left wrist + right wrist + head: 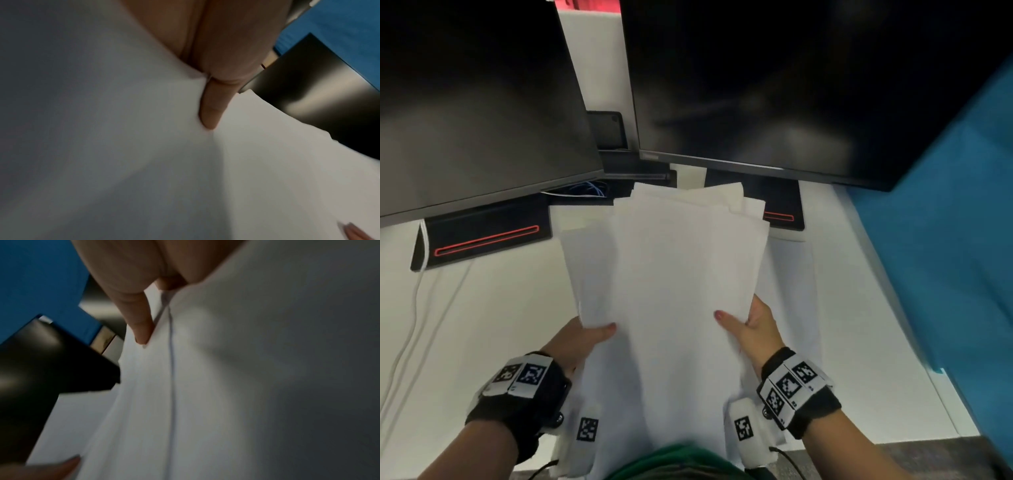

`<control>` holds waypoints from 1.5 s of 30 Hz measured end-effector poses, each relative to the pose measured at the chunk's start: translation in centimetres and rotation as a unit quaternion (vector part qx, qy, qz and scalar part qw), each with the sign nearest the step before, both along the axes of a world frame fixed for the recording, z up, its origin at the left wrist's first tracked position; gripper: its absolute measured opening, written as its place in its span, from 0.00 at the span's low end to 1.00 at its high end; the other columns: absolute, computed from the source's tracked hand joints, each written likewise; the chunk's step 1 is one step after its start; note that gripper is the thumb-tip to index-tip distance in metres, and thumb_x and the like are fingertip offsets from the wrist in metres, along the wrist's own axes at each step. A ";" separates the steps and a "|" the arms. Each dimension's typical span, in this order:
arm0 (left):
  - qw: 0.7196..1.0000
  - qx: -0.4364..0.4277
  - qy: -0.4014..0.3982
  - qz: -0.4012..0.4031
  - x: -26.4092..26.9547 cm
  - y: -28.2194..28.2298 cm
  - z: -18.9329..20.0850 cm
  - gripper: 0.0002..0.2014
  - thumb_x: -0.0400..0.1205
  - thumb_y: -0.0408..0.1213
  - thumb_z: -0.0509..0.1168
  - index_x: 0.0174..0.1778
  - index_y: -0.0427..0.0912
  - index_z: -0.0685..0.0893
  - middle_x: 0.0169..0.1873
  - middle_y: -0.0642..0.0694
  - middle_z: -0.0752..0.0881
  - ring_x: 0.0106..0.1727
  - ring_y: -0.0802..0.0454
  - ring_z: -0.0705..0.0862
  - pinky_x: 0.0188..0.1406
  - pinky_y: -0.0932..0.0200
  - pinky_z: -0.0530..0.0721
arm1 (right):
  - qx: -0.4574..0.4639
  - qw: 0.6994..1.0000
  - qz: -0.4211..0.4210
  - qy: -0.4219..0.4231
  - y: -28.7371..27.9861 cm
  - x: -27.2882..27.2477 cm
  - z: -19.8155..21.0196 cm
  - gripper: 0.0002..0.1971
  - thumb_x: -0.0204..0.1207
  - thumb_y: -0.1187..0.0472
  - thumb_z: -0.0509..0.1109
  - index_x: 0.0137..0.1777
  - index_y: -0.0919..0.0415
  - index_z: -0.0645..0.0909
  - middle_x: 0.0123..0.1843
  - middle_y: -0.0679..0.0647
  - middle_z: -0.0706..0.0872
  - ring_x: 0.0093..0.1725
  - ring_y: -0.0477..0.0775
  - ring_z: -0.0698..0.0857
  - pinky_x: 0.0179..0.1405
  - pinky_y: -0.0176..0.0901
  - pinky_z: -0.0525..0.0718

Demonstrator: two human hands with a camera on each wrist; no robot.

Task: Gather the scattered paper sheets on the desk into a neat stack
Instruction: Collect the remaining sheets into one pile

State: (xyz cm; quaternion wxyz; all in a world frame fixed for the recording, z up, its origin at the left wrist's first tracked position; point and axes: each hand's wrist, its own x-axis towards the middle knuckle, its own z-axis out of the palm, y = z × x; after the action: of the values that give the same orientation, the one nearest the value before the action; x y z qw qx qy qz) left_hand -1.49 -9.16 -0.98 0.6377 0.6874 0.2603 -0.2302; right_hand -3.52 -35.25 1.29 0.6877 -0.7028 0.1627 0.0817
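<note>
White desk surface (493, 308) fills the head view, with two dark monitors (774, 85) standing at its far edge and a blue partition (945, 240) along the right. A bundle of paper sheets (671, 274) is held up over the middle of the desk, its far edges fanned and uneven rather than squared. The bundle is gripped at its left side by the left hand (580, 339) and at its right side by the right hand (753, 329), each thumb laid on top of the paper. The fingers underneath are hidden by the sheets in this view. The near end of the bundle is cut off behind a green garment (674, 462) at the bottom edge. It cannot be told whether another sheet lies flat on the desk to the right of the bundle, white against white. Monitor bases (482, 236) with red lines are partly covered by the screens.

From the left wrist, blurred fingers (211, 112) are seen pressed against the underside of the paper (144, 162), a detail hidden from the head camera. From the right wrist, a finger (141, 327) is likewise seen against the layered edges of the sheets (205, 386), and a thin line marks where one sheet overlaps another. Both wrist views are soft and dim.
</note>
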 end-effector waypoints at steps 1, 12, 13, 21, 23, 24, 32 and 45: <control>1.000 0.014 -0.011 0.003 -0.1 0.1 -0.1 0.12 0.74 0.32 0.71 0.52 0.34 0.84 0.47 0.31 0.88 0.51 0.33 0.86 0.61 0.36 0.80 | -0.011 0.999 0.031 -0.001 0.0 -0.1 0.2 0.15 0.73 0.66 0.72 0.55 0.47 0.78 0.56 0.50 0.87 0.56 0.48 0.86 0.60 0.44 0.83; 0.982 0.046 -0.027 0.181 -2.0 3.7 -2.5 0.24 0.77 0.36 0.68 0.68 0.33 0.73 0.55 0.35 0.82 0.55 0.36 0.79 0.61 0.43 0.75 | -0.337 0.888 -0.213 0.229 -8.6 1.6 -1.5 0.33 0.72 0.55 0.69 0.75 0.55 0.61 0.74 0.65 0.67 0.71 0.68 0.67 0.70 0.61 0.68; 0.982 0.036 -0.021 0.186 -1.9 3.8 -2.5 0.22 0.78 0.36 0.68 0.67 0.34 0.74 0.51 0.37 0.83 0.54 0.38 0.79 0.58 0.45 0.75 | -0.333 0.888 -0.209 0.239 -8.9 1.6 -1.3 0.35 0.72 0.55 0.70 0.76 0.56 0.59 0.75 0.65 0.66 0.72 0.68 0.66 0.71 0.61 0.68; 0.983 -0.017 0.013 0.183 -1.6 3.2 -2.3 0.23 0.77 0.36 0.68 0.67 0.30 0.75 0.55 0.30 0.82 0.51 0.34 0.82 0.52 0.42 0.80 | -0.230 0.956 -0.090 0.156 -3.3 2.8 -1.0 0.43 0.71 0.65 0.70 0.80 0.51 0.47 0.75 0.63 0.70 0.73 0.64 0.72 0.71 0.50 0.71; 0.982 -0.025 0.018 0.185 -1.6 3.5 -2.2 0.24 0.78 0.35 0.67 0.69 0.30 0.75 0.58 0.29 0.82 0.54 0.33 0.81 0.58 0.39 0.79 | -0.221 0.959 -0.086 0.153 -2.2 3.0 -0.9 0.47 0.69 0.61 0.73 0.80 0.50 0.45 0.77 0.61 0.68 0.74 0.63 0.71 0.72 0.51 0.70; 0.982 -0.028 0.017 0.186 -1.5 3.8 -2.2 0.25 0.78 0.35 0.67 0.69 0.30 0.74 0.59 0.29 0.82 0.55 0.33 0.81 0.60 0.38 0.78 | -0.228 0.958 -0.081 0.152 -1.6 3.1 -0.8 0.48 0.68 0.59 0.75 0.80 0.50 0.45 0.77 0.60 0.67 0.74 0.63 0.70 0.73 0.51 0.70; 0.986 -0.032 0.021 0.162 0.4 7.2 -1.0 0.23 0.81 0.32 0.63 0.72 0.28 0.71 0.58 0.29 0.82 0.59 0.32 0.78 0.59 0.39 0.75 | -0.320 0.922 -0.005 0.216 2.6 4.1 -1.0 0.25 0.67 0.58 0.73 0.61 0.57 0.66 0.54 0.55 0.80 0.46 0.56 0.80 0.42 0.41 0.80; 0.994 -0.011 0.033 0.105 3.6 10.4 -2.4 0.26 0.78 0.32 0.67 0.71 0.30 0.72 0.64 0.30 0.79 0.64 0.29 0.78 0.61 0.38 0.76 | -0.258 0.950 0.008 0.175 5.1 5.7 -1.3 0.19 0.72 0.63 0.70 0.62 0.64 0.77 0.60 0.60 0.84 0.54 0.60 0.81 0.51 0.42 0.76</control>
State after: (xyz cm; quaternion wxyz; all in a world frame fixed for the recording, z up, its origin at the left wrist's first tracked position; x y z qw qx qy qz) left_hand 2.15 1.20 -3.34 0.6570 0.6412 0.3493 -0.1876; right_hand 2.17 -30.17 0.03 0.4428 -0.8324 0.2901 0.1641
